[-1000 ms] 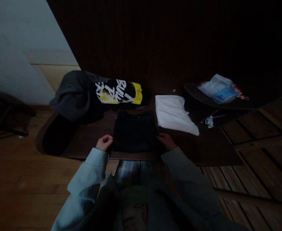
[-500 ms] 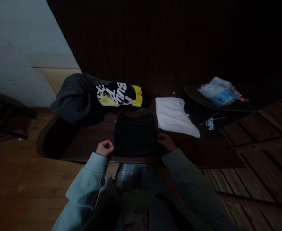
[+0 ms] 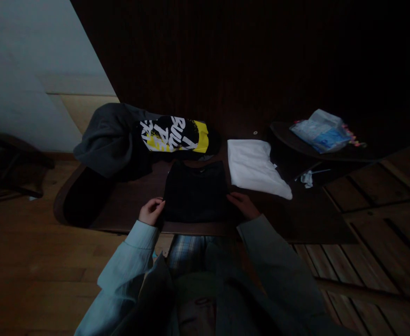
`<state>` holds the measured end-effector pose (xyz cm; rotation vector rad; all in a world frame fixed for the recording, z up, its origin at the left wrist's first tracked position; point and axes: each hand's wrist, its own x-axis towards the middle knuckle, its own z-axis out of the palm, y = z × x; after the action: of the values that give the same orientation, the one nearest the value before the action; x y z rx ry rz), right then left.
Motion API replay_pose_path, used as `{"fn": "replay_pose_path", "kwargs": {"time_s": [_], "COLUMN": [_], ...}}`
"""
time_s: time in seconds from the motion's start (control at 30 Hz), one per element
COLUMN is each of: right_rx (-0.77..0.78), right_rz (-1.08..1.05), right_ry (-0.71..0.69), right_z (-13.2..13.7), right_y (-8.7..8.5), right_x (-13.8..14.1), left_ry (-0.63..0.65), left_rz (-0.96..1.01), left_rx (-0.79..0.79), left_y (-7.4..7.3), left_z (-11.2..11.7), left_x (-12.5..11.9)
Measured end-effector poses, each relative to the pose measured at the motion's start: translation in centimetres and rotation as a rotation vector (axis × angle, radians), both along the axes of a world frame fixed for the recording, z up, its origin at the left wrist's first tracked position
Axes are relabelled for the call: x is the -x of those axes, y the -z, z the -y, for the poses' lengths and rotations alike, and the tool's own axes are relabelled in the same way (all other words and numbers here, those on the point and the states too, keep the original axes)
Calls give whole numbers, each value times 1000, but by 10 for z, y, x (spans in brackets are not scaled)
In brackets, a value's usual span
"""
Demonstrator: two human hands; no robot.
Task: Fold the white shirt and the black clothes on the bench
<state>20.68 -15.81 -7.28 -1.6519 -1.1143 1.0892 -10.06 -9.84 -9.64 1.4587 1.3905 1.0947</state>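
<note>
A folded black shirt [image 3: 195, 192] lies on the dark wooden desk [image 3: 121, 217] right in front of me, its neckline toward the far side. My left hand [image 3: 151, 211] pinches the shirt's left edge between thumb and fingers. At the opposite edge my right hand [image 3: 243, 205] is closed on the cloth, though its fingertips are partly lost in the dark. To the right of the shirt is a folded white garment [image 3: 255, 168]. Behind and to the left rests a black garment with a yellow and white print [image 3: 177, 135], beside a bunched dark grey garment [image 3: 103, 140].
A clear plastic bag [image 3: 322, 132] with blue contents sits on a small raised shelf [image 3: 288, 140] at the right. Under it is a crumpled white scrap [image 3: 307, 179]. A dark stool [image 3: 9, 168] stands on the floor at the left. Slatted wood [image 3: 383, 238] runs along the right.
The black shirt's near edge has shifted slightly away from me, off the desk's front edge. Both hands stay at its sides. The view has moved a little.
</note>
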Motion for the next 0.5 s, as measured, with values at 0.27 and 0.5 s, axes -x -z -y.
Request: {"fn": "replay_pose_path", "kwargs": {"time_s": [0.27, 0.5], "right_rx": [126, 38], "right_rz": [-29, 93], "right_ry": [-123, -65], "right_z": [2, 1], "right_y": [-3, 5], "right_x": [0, 2], "left_ry": [42, 84], "left_rz": [-109, -162], "left_rx": [103, 251], "left_y": [-7, -2], "left_z": [8, -4], "left_x": [-5, -4]}}
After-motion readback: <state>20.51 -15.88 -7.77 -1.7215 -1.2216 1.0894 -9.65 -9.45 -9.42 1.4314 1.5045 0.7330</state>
